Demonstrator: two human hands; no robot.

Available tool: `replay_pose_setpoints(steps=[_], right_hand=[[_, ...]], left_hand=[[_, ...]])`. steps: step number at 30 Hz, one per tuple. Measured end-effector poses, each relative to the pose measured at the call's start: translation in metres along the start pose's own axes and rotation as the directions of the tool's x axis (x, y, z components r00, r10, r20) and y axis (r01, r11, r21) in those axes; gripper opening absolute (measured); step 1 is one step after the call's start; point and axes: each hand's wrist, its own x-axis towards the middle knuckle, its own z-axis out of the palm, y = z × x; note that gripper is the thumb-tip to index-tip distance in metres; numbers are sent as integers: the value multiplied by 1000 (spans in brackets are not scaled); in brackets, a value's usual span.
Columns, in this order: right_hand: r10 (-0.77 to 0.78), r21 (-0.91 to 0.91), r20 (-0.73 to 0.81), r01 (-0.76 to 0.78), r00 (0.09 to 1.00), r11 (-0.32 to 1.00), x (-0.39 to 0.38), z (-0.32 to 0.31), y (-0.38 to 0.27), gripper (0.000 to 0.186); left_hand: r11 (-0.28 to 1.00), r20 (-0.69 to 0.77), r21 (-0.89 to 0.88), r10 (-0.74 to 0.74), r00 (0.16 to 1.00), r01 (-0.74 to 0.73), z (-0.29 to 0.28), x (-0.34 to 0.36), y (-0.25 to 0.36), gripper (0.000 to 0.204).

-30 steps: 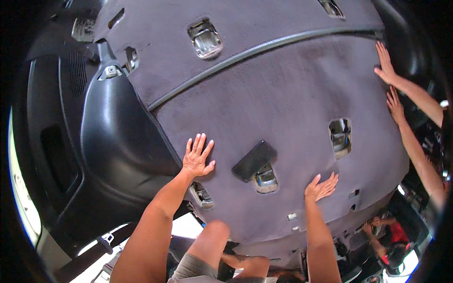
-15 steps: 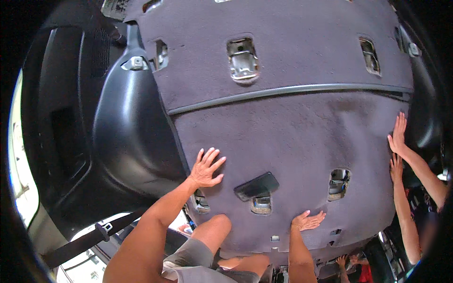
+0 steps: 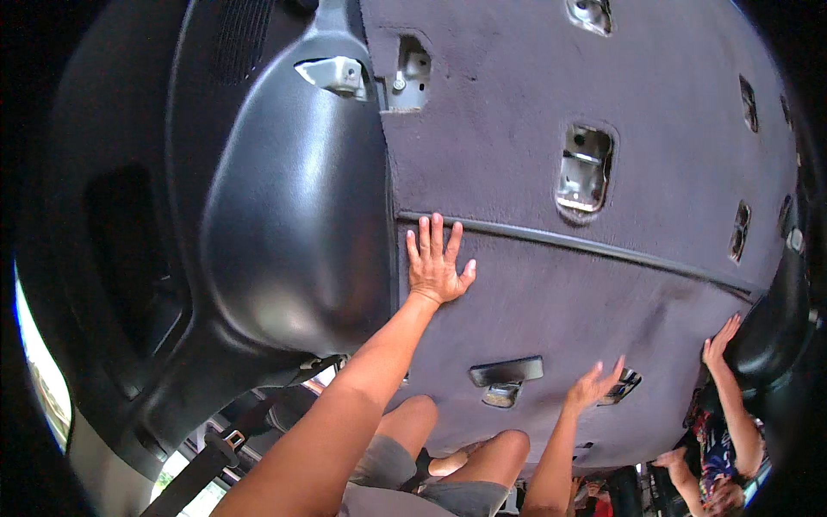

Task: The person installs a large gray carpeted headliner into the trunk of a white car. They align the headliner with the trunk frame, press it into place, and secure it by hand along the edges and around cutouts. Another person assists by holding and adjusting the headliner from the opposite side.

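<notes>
grey felt headliner (image 3: 603, 284) fills most of the view, seen from underneath inside a vehicle cabin, with its long axis running from the upper left down toward the lower right. the left hand (image 3: 435, 263) is laid flat against it, fingers spread wide and pointing up, the fingertips just touching a dark seam strip (image 3: 586, 250) that crosses the panel. nothing is gripped, it's only a palm pressed onto the fabric. the right hand (image 3: 593, 386) is raised with fingers loosely splayed near the lower edge of the panel, just beside a small dark handle-like tab (image 3: 506, 370); whether it's actually touching the felt can't be told, but nothing is held in it either. so the panel lies above and ahead of both hands, and the left one is seated further in toward the middle.

a black moulded plastic trim panel (image 3: 293, 215) sits right along the headliner's left edge, just left of the left hand. several rectangular cutouts are scattered over the felt, the nearest being a metal-lined opening (image 3: 584, 168) up and to the right of the left hand. another person's hand (image 3: 719, 340) is pressed up at the far right edge. a seat belt strap (image 3: 207, 461) is seen at the lower left. no packages, labels or signs can be made out anywhere.
</notes>
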Motion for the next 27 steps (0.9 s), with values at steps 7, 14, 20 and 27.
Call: replay_pose_setpoints(steps=[7,14,20,27], right_hand=[[-428,-250,7,416,904,874,104,97,-89,71],[-428,-268,19,417,904,869,96,94,-65,74],[-461,-247,-24,441,887,863,99,100,-67,77],[-610,349,292,512,736,785,100,55,-190,51]], left_hand=[[1000,-56,21,17,998,-16,-2,1,2,96],[1000,-46,-5,-19,999,18,3,-5,1,99],[1000,-87,11,-8,996,9,7,-5,2,101],[999,-95,21,-23,995,26,11,-8,3,94]])
